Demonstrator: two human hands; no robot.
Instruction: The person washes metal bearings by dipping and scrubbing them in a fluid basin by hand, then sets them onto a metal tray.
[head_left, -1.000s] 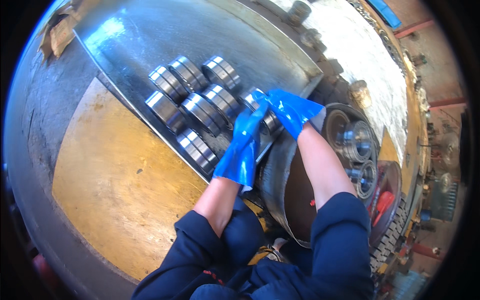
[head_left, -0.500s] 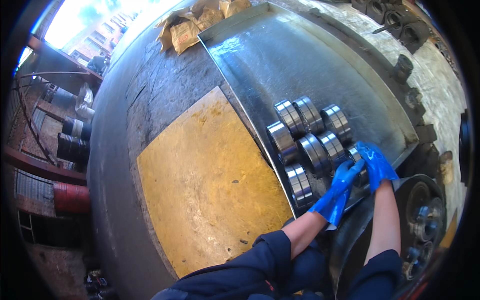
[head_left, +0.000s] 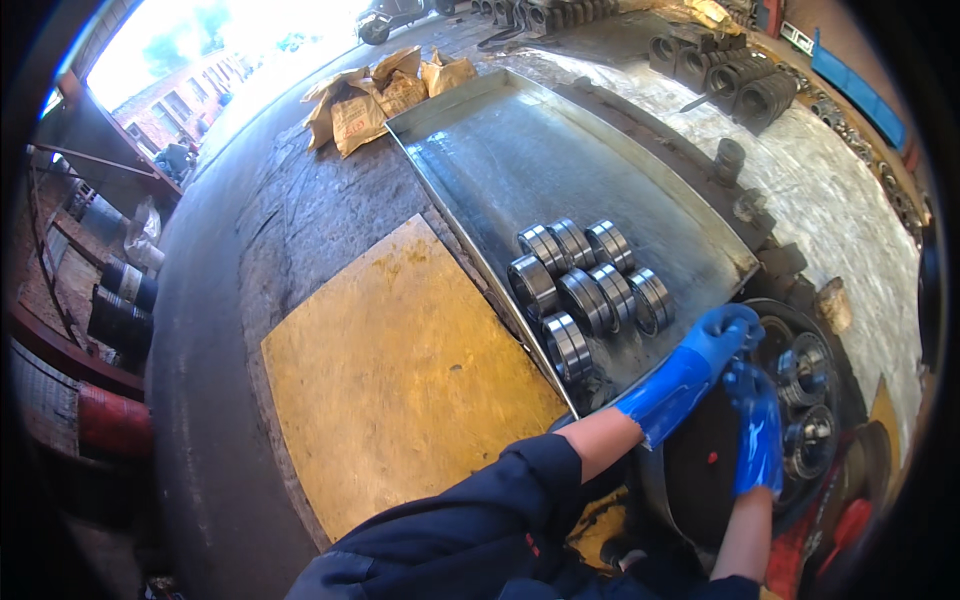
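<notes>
Together, left hand (head_left: 722,338) and right hand (head_left: 752,388) curl over the drum (head_left: 690,490), their grip too hidden to tell.

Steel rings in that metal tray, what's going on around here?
A person in blue gloves has their left hand and right hand close together over a dark round drum; whether either grip holds anything is hard to make out. Eight steel rings stand grouped in the metal tray, apart from both hands. More round metal parts sit at the drum's right side.
</notes>
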